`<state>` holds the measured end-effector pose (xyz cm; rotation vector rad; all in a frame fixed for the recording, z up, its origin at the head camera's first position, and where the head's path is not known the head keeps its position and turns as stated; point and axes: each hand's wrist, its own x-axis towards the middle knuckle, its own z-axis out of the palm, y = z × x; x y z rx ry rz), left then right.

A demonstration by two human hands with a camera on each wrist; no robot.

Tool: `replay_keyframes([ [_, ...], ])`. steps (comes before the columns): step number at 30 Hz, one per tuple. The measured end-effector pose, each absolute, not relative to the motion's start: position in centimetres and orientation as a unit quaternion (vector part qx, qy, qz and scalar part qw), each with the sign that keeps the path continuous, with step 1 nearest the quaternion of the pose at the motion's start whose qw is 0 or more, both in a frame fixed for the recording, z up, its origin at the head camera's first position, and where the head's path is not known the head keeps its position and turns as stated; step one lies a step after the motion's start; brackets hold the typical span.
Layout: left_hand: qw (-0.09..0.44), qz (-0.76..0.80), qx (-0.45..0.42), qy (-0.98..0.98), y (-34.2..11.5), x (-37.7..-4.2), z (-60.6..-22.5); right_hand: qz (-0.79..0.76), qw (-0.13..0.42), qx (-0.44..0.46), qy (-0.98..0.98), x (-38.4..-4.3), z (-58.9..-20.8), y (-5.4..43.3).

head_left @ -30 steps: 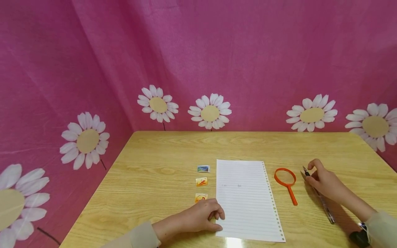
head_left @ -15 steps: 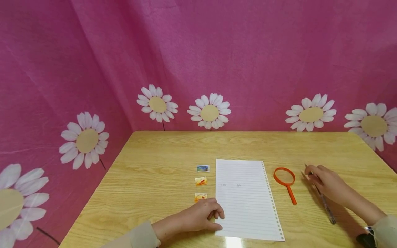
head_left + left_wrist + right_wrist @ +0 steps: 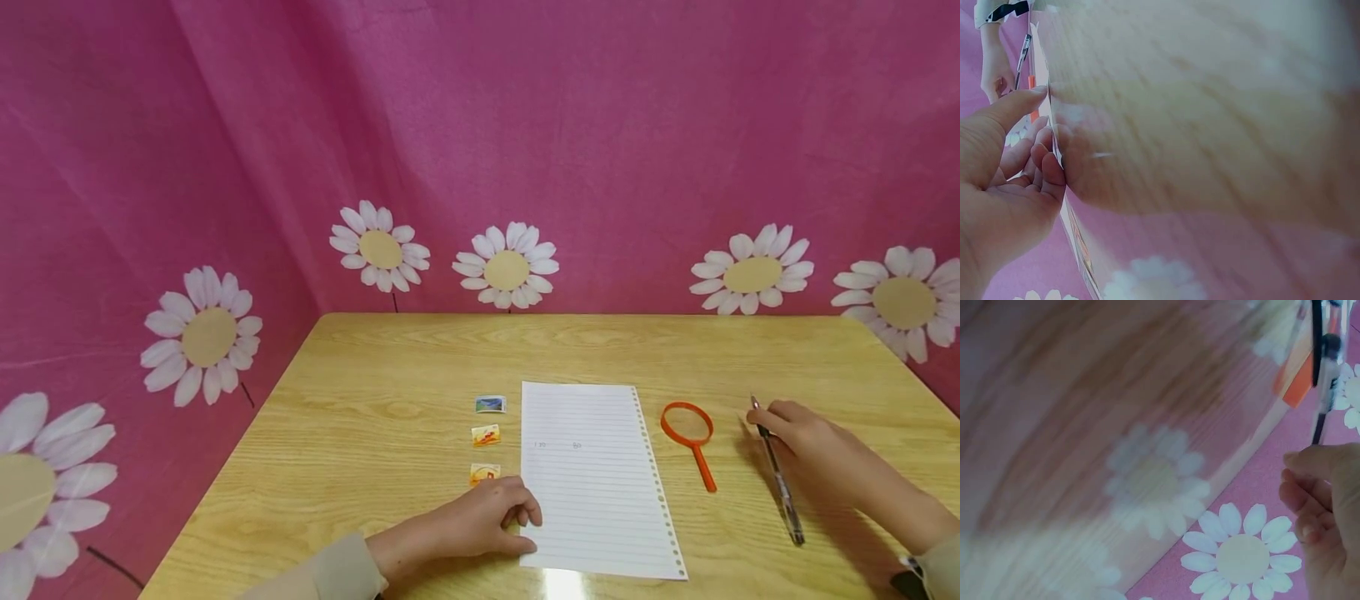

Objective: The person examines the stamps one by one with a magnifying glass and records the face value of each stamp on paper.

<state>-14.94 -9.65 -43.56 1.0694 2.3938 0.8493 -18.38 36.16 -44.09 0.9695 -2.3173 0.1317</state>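
Note:
My right hand (image 3: 813, 446) pinches a clear pen (image 3: 780, 487) by its dark grip, close to the tip. The pen's tip points away from me and its other end points toward me, beside the wrist. In the right wrist view the pen (image 3: 1329, 381) extends up from the thumb and curled fingers. My left hand (image 3: 483, 521) rests at the lower left edge of a lined sheet of paper (image 3: 592, 508), its fingers loosely bent and the fingertips on the paper. Two small handwritten marks are on the sheet.
Left of the paper lie a blue stamp (image 3: 491, 404) and two yellow stamps, an upper stamp (image 3: 486, 436) and a lower stamp (image 3: 484, 473) partly behind the left hand. An orange magnifying glass (image 3: 697, 454) lies between paper and pen. A pink flowered curtain (image 3: 600, 150) hangs behind the wooden table (image 3: 375, 400).
The pen has turned in my right hand, its tip swinging right, and more of its barrel shows. My right hand has shifted slightly right. My left hand has stayed in place on the paper.

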Motion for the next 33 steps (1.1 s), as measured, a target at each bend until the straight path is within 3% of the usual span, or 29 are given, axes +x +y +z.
replay_keyframes([
  [5,0.187,0.299,0.383,0.854,-9.6,-15.0,-43.6,0.070,0.323,0.352,-0.876,-18.2,-43.5,35.6],
  [19,0.189,0.298,0.383,0.854,-9.7,-15.0,-43.7,0.337,0.249,0.221,-0.881,-16.9,-41.7,29.6],
  [33,0.188,0.307,0.379,0.852,-9.6,-14.9,-43.5,0.551,0.031,0.079,-0.830,-16.5,-40.6,28.1],
])
